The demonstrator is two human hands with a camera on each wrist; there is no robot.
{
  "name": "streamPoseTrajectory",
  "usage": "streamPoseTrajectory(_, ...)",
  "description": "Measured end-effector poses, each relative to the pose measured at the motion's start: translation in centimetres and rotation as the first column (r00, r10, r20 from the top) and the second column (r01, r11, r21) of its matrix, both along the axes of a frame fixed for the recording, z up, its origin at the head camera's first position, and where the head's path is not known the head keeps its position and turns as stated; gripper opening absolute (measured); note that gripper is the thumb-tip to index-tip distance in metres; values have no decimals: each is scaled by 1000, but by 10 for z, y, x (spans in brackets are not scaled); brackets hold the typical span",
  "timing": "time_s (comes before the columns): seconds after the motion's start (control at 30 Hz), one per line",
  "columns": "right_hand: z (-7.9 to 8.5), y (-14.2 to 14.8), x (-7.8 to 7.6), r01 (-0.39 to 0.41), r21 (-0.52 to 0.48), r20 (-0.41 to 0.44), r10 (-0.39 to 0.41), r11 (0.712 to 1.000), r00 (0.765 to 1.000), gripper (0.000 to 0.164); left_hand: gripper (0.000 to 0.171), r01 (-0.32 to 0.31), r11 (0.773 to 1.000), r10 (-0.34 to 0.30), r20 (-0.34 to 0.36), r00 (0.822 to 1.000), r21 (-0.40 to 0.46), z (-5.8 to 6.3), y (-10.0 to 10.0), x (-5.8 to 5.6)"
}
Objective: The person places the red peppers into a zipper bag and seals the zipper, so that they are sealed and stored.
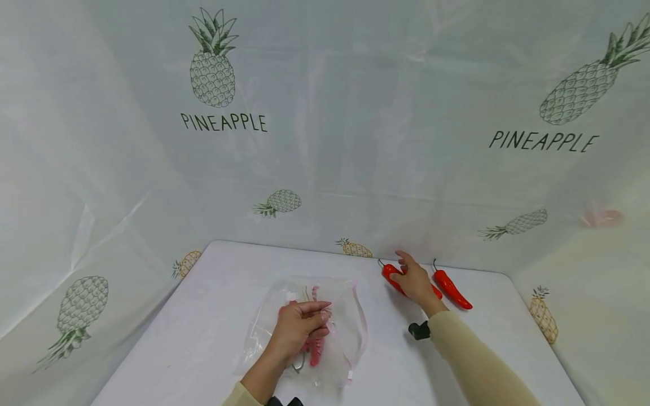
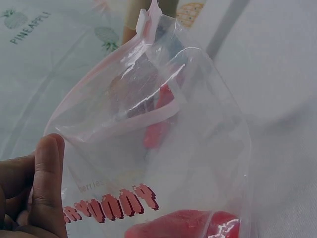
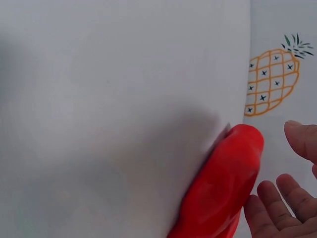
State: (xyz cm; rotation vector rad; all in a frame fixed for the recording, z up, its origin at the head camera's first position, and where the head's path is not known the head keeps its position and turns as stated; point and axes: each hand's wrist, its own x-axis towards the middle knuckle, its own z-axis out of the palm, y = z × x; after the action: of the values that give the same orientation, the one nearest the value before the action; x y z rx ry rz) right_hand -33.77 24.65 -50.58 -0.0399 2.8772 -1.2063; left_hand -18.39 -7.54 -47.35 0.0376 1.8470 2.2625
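Note:
A clear zip bag (image 1: 264, 316) with a pink zip edge and red lettering (image 2: 129, 203) lies on the white table, holding a red pepper (image 2: 183, 225). At its rim, my left hand (image 1: 299, 327) pinches the plastic between thumb and fingers; the mouth gapes in the left wrist view. My right hand (image 1: 416, 282) reaches over a red chili pepper (image 1: 390, 272) near the table's back edge. In the right wrist view its fingers are spread beside the chili pepper (image 3: 223, 183), not curled round it. Part of that pepper is hidden beneath the hand.
Another red chili pepper (image 1: 452, 288) with a dark stem lies just right of my right hand. The white table (image 1: 203, 316) ends at a pineapple-printed curtain (image 1: 355, 141) along the back and sides.

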Motion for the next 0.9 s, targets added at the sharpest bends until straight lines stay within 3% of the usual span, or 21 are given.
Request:
streamPoseTrajectory(0.37,-8,-11,4,38,33,20,-39,999,999,76,42,7,1000,-8,-20,1000,-16,-2,1,1)
streamPoseTrajectory(0.57,-18,-14,4,72,56,86,-77,996,993,80,41,12,1000,-12,-28,1000,-6,-3,1,1)
streamPoseTrajectory(0.9,-20,-16,6,60,118,129,-75,991,989,84,37,4,1000,-4,-15,1000,-6,-3,0,3)
